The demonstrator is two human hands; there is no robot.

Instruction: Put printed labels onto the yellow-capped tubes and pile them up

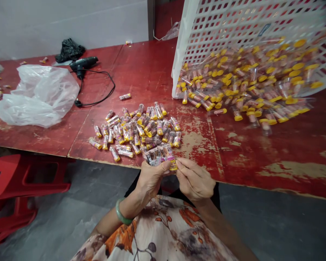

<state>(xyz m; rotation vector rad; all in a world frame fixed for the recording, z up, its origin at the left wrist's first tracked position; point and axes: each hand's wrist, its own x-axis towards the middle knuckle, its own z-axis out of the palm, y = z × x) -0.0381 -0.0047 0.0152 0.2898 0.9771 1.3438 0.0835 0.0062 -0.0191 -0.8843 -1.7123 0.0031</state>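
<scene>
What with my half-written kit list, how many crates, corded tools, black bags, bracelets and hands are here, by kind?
White crate: 1
Black corded tool: 1
Black bag: 1
Green bracelet: 1
Hands, left hand and right hand: 2
Total: 6

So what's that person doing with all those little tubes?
The left hand holds some small printed pieces, and the right hand pinches at their edge. A pile of small wrapped tubes lies just beyond. More yellow-capped tubes spill from the white basket onto the red table.
</scene>
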